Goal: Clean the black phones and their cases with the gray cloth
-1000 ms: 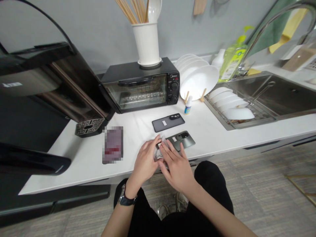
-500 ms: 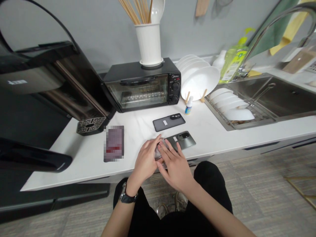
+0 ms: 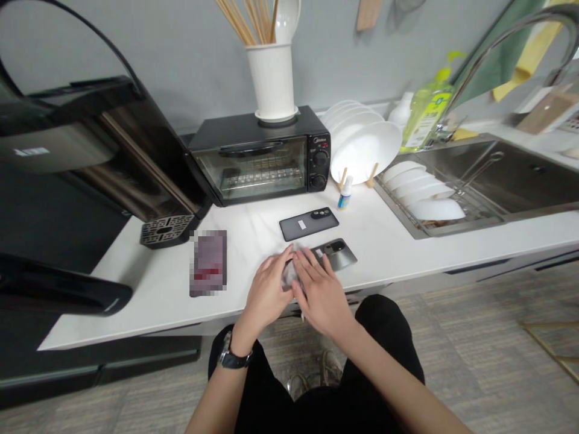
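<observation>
Just over the counter's front edge, a crumpled greyish cloth is bunched between my two hands; its exact kind is partly hidden by fingers. My left hand grips it from the left with the fingers pressed together. From the other side, my right hand closes over it, fingers laid across the top. A grey phone lies back-up on the counter, its left end behind my right fingertips. Farther back lies a dark phone case with a small white label. A small white spray bottle stands behind the case.
A pixelated dark flat object lies to the left, near a black drinks machine. At the back stand a toaster oven and racked white plates. The sink with stacked bowls is at right.
My right hand's fingers have shifted slightly over the cloth, and a small end of it now hangs below the hands. The phone, case and bottle rest where they were.
</observation>
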{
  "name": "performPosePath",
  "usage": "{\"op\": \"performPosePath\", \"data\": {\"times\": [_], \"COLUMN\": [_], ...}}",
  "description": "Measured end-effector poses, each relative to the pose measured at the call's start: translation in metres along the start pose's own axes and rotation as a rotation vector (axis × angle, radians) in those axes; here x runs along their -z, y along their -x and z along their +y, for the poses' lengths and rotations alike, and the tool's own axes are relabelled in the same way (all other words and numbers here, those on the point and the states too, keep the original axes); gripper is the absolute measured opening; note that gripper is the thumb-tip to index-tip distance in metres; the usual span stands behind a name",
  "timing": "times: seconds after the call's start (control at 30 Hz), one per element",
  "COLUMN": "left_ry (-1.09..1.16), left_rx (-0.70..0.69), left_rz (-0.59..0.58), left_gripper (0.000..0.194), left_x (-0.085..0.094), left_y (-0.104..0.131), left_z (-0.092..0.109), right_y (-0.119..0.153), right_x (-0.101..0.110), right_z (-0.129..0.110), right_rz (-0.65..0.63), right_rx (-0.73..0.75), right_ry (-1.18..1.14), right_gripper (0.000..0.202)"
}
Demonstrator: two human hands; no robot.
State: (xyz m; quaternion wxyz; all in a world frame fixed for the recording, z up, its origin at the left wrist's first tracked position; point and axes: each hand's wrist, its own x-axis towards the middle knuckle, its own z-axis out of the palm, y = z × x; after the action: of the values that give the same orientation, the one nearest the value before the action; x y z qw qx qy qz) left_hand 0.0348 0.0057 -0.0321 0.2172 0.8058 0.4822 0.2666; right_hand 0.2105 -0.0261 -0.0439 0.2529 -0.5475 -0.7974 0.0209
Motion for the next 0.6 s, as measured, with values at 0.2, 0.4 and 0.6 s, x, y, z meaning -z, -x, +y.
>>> {"op": "performPosePath", "data": {"times": [0.2,0.4,0.6], "left_ry": [-0.001,-0.019,-0.028], "left_rx": [-0.001,0.001,-0.022], "left_rz": [0.0,0.003,-0.006], "left_gripper": [0.092,0.088,0.087], "left_x": [0.002,0.0,0.0], "left_y": [0.001,0.0,0.001], "left_z": [0.005,0.004,0.003], "right_y": [0.011,0.014,0.016], "right_x": [0.019,0.014,0.02], "right_z": [0.05,0.03,0.053], "right_rz": [0.007,-0.032,0.01], "right_rx": [-0.097,0.06,-0.009], "right_ry": [0.106,0.034,0.087], "right_gripper": [0.053,0.054,0.058]}}
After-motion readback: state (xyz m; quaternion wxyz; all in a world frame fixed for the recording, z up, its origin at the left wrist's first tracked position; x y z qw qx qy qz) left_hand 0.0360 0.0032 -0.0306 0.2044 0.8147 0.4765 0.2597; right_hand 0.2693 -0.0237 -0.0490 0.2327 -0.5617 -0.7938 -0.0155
